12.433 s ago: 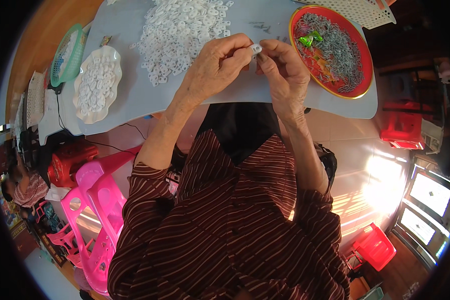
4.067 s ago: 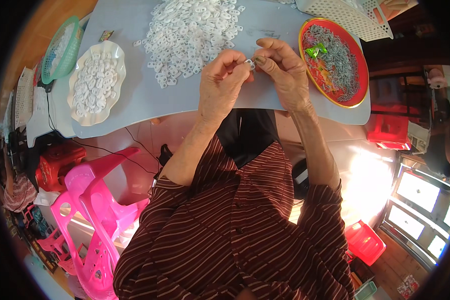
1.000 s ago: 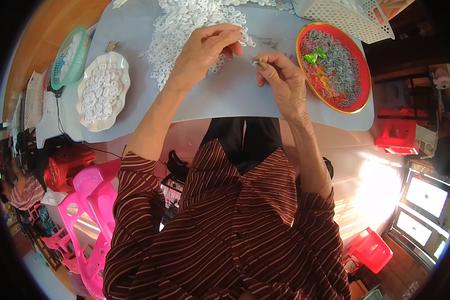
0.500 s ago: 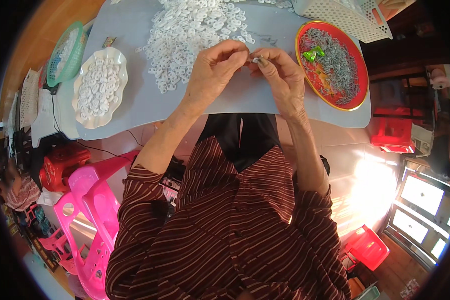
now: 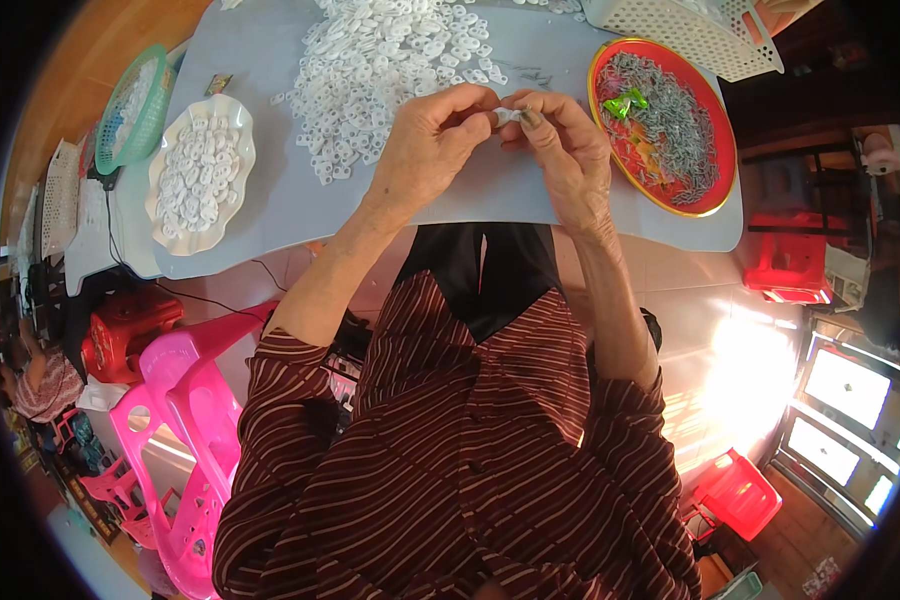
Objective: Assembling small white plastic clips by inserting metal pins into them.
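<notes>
My left hand (image 5: 432,140) and my right hand (image 5: 562,148) meet over the front part of the grey table (image 5: 300,215). Between their pinched fingertips sits a small white plastic piece (image 5: 507,116), partly covered by the fingers. Whether a metal pin is in it I cannot tell. Just beyond my left hand spreads a big heap of similar white plastic pieces (image 5: 370,85) with holes. A red round tray (image 5: 702,203) with a gold rim lies to the right of my right hand, holding many grey metal pins (image 5: 680,120) and a shiny green wrapper (image 5: 626,104).
At the left, a white scalloped dish (image 5: 245,150) holds more white pieces, with a green basket (image 5: 120,150) beyond it. A white perforated basket (image 5: 685,35) stands at the far right. A few loose pins (image 5: 532,75) lie past my fingers. Pink chairs (image 5: 195,400) stand lower left.
My fingertips have shifted slightly around the white plastic piece, and more of it now shows between them. Both hands stay in nearly the same place.
</notes>
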Action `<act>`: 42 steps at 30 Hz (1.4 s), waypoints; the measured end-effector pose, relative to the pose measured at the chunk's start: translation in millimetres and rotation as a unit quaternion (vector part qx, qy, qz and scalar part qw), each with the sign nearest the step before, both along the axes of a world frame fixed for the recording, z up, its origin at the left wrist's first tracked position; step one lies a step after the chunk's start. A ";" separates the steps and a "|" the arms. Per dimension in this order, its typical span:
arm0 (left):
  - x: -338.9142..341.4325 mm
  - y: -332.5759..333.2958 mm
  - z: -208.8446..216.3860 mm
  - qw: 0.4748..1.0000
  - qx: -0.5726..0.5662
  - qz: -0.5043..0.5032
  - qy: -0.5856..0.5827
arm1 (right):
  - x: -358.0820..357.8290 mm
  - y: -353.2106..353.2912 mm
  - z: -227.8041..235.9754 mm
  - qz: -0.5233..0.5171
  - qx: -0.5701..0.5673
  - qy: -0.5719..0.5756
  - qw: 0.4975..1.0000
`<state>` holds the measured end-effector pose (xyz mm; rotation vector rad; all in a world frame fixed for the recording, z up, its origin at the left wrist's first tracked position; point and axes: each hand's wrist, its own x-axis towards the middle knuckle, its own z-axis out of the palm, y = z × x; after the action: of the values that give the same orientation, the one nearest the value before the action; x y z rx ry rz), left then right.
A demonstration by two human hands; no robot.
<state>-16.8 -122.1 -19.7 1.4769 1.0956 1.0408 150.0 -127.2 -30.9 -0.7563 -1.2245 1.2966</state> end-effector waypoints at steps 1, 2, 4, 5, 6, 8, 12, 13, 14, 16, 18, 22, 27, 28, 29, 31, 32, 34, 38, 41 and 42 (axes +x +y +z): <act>1.6 0.4 -1.6 1.000 0.023 0.011 0.009 | -0.2 -0.6 0.3 -0.002 0.001 -0.001 1.000; 2.4 0.8 -2.6 0.999 0.045 0.022 0.017 | -0.5 -0.9 0.4 -0.004 0.002 -0.002 1.000; 1.9 2.1 -1.8 0.999 0.041 0.014 0.013 | -1.0 -0.9 1.0 0.000 0.010 -0.011 1.000; 2.2 2.9 -0.9 0.999 0.036 0.004 0.008 | -0.8 -0.6 1.3 0.003 0.018 -0.019 1.000; 3.4 2.4 1.1 0.999 0.037 0.004 0.008 | -1.1 -0.4 1.3 0.002 0.019 -0.020 1.000; 6.7 0.0 4.9 1.000 0.017 0.017 -0.020 | -2.4 -0.4 0.6 0.012 0.018 0.007 1.000; 6.5 2.4 -4.4 0.998 0.039 0.024 -0.053 | 0.6 0.4 -2.5 -0.001 0.019 -0.015 1.000; 3.8 5.7 -5.9 0.996 0.058 0.026 -0.061 | 2.7 0.3 -5.0 -0.015 0.006 -0.032 0.999; 3.4 6.9 -3.3 0.994 0.077 0.028 -0.070 | 3.9 0.0 -6.2 -0.030 -0.007 -0.050 0.998; 4.4 6.3 5.0 0.994 0.084 0.040 -0.063 | 3.7 -0.5 -6.2 -0.037 -0.001 -0.041 0.998; 4.0 6.9 11.4 0.993 0.092 0.053 -0.055 | 2.1 -0.6 -6.3 -0.045 0.005 -0.032 0.998; 0.0 10.9 12.7 0.998 0.040 0.010 -0.053 | 0.1 -1.4 -4.9 -0.041 0.013 -0.034 0.998; 3.6 10.9 19.9 0.997 -0.039 -0.006 -0.069 | -0.2 -1.4 -4.7 -0.043 0.019 -0.037 0.998; 5.1 10.0 22.5 0.996 -0.056 -0.004 -0.075 | -0.3 -1.6 -4.1 -0.046 0.019 -0.035 0.998; 5.6 9.1 24.0 0.994 -0.072 -0.001 -0.081 | -0.8 -1.9 -3.7 -0.048 0.019 -0.033 0.998; 5.6 9.0 22.4 0.995 -0.065 -0.003 -0.079 | -2.0 -1.4 -3.9 -0.048 0.020 -0.031 0.998; 6.1 9.5 21.2 0.995 -0.057 -0.006 -0.079 | -1.9 -1.0 -4.1 -0.049 0.020 -0.029 0.998; 6.2 10.7 19.8 0.996 -0.055 -0.013 -0.070 | -1.3 -0.9 -4.8 -0.054 0.021 -0.034 0.998; 10.1 11.0 16.2 0.996 -0.033 0.022 -0.079 | -0.6 -0.7 -5.2 -0.061 0.020 -0.042 0.997; 9.1 11.2 13.9 0.998 -0.005 0.012 -0.059 | -0.5 -1.3 -4.7 -0.064 0.020 -0.045 0.997; 8.7 11.4 12.9 0.998 -0.005 0.012 -0.059 | -0.7 -1.7 -4.1 -0.064 0.020 -0.045 0.997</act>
<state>-8.1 -110.7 -6.8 1.3788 1.0369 1.1228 149.4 -128.9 -35.0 -0.8580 -1.2496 1.1411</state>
